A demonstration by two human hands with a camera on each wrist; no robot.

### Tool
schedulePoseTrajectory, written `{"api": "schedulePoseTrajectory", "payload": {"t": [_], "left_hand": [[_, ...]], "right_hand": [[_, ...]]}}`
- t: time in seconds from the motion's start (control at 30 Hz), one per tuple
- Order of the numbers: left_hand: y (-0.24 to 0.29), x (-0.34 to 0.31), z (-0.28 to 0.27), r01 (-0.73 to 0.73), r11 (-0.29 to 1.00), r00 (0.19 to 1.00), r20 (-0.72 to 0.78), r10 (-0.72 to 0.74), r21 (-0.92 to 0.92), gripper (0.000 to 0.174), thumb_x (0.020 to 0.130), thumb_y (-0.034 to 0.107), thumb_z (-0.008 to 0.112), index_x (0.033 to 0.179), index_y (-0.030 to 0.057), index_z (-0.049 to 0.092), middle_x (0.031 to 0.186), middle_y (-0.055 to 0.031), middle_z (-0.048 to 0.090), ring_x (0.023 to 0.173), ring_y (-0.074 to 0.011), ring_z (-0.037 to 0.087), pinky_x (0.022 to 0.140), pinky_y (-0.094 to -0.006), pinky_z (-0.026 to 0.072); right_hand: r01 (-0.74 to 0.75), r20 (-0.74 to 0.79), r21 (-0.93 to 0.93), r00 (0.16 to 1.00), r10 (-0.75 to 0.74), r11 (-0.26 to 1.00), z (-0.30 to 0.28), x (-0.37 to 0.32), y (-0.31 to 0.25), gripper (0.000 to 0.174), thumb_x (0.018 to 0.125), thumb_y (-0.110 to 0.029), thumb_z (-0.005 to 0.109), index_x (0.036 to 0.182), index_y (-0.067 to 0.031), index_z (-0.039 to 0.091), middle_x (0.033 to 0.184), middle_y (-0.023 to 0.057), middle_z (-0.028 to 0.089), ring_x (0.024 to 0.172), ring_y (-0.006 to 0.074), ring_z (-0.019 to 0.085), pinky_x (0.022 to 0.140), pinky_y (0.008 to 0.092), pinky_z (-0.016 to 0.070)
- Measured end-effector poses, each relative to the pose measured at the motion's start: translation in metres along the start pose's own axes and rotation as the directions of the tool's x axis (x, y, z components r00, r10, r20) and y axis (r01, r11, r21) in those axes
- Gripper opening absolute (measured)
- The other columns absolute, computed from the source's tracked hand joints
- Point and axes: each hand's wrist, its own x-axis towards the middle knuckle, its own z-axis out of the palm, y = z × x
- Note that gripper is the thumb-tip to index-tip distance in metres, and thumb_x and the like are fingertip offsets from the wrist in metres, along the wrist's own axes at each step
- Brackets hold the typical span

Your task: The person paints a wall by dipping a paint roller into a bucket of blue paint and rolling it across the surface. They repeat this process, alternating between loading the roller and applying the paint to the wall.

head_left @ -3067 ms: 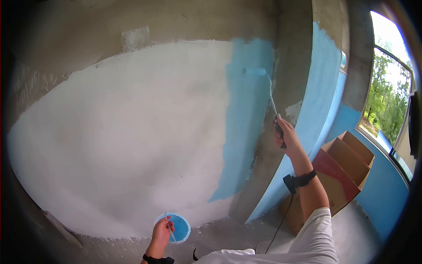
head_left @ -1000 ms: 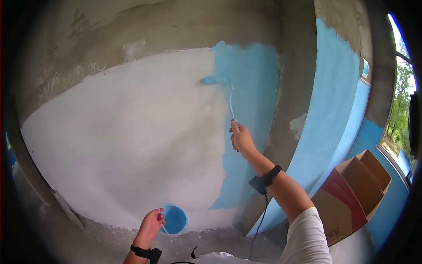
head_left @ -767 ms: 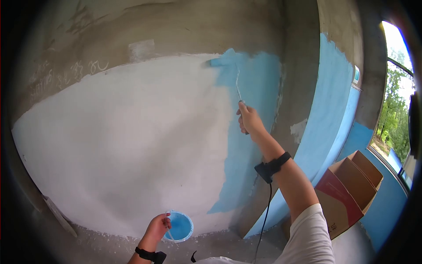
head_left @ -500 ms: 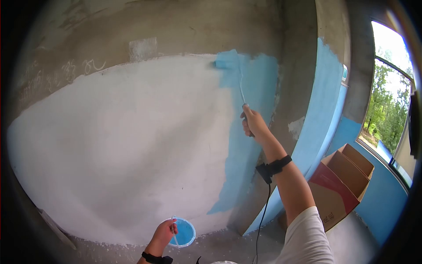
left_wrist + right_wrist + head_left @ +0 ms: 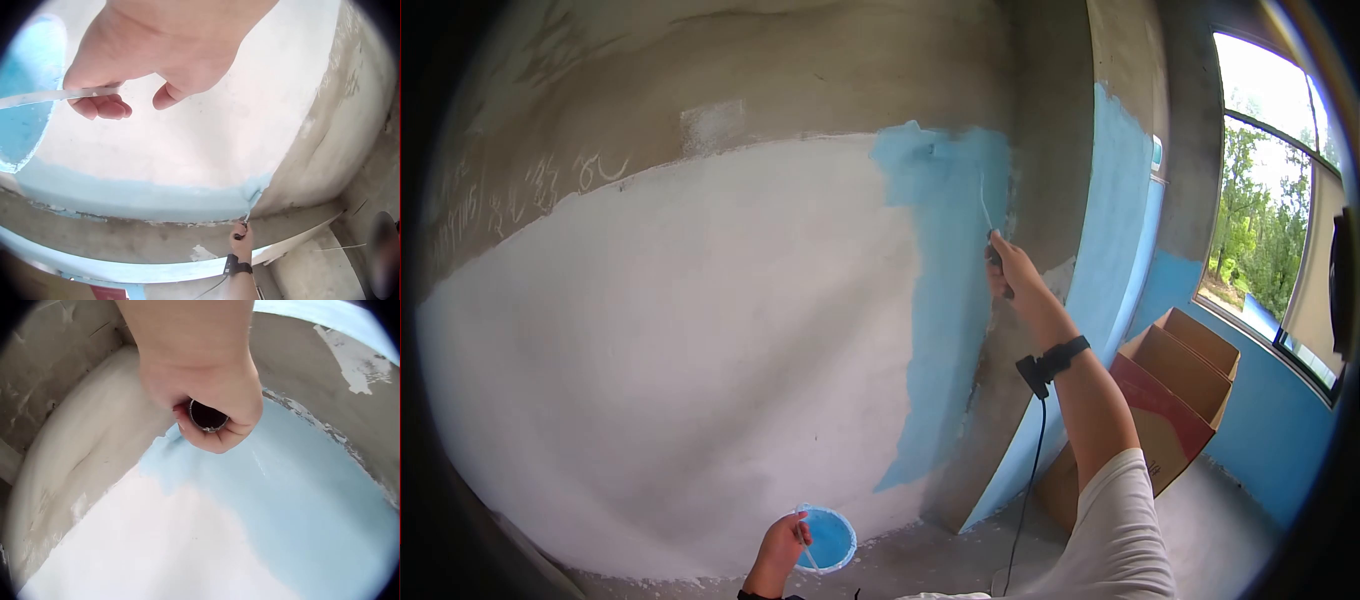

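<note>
In the head view my right hand (image 5: 1017,275) grips the dark handle of a paint roller (image 5: 986,207) raised toward the wall's upper right. The roller's sleeve lies against the wet blue paint (image 5: 950,230) and nearly blends into it. From the right wrist, the handle's hollow end (image 5: 209,417) shows inside the curled fingers. Low in front, my left hand (image 5: 780,548) holds the thin pale bail handle (image 5: 53,97) of a bucket (image 5: 852,545). Blue paint fills part of this bucket, which hangs beside the left fingers. White wall (image 5: 700,350) extends left of the blue strip.
A bare grey column (image 5: 1040,130) juts out right of the painted strip. Beyond it stand an open cardboard box (image 5: 1180,400) and a window (image 5: 1270,200). A black cable (image 5: 1027,490) hangs from the right wrist's camera. Paint specks dot the concrete floor (image 5: 900,560).
Since about three seconds ago, the blue has spread left along the wall's top. The right hand and roller have lately shifted right. The left hand keeps hold of the bucket's bail handle.
</note>
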Motion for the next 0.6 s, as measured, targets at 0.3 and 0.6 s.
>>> {"api": "schedulePoseTrajectory", "payload": {"t": [0.3,0.6], "left_hand": [[0.003,-0.001,0.038,-0.097,0.974,0.995,0.055,0.087,0.205,0.027,0.094,0.019,0.053,0.111,-0.0026,0.055,0.079,-0.0097,0.054,0.073,-0.0219,0.052,0.073,-0.0353,0.0441],[-0.003,-0.001,0.077,0.004,1.000,0.998,-0.068,-0.003,0.015,0.024,0.089,0.018,0.059,0.105,0.0007,0.060,0.077,-0.0064,0.060,0.071,-0.0197,0.056,0.073,-0.0346,0.0460]], "right_hand": [[-0.023,0.003,-0.037,1.000,0.023,0.999,0.004,0.029,-0.029,0.041,0.099,-0.048,0.046,0.085,-0.0097,0.043,0.060,-0.0039,0.037,0.046,0.0059,0.034,0.040,0.0216,0.0297],[0.038,0.034,-0.324,0.999,-0.028,0.945,-0.038,0.008,0.026,0.045,0.100,-0.048,0.045,0.086,-0.0055,0.045,0.056,-0.0008,0.039,0.040,0.0116,0.038,0.037,0.0289,0.0308]]}}
